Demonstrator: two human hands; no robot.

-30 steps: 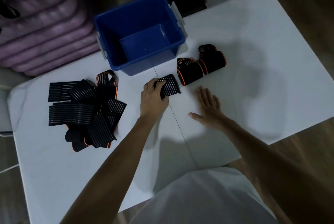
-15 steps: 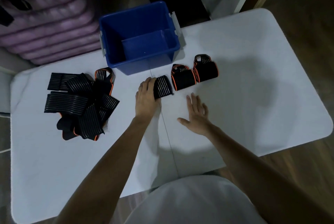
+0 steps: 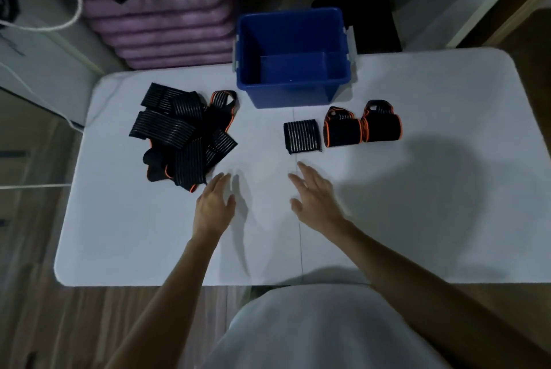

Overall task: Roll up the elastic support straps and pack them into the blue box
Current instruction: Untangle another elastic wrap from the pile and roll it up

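A: The white bench [image 3: 417, 204] carries the blue box [image 3: 293, 88], nothing inside it.

B: And the rolled strap [image 3: 301, 136]?

A: Lying beyond both hands, untouched, beside two rolled ones [image 3: 362, 127]. The loose pile [image 3: 185, 136] sits just past the left hand [image 3: 215, 204].

B: Fingers?

A: Left hand and right hand [image 3: 316, 198] both spread flat, holding nothing. The left gripped that roll a moment ago.
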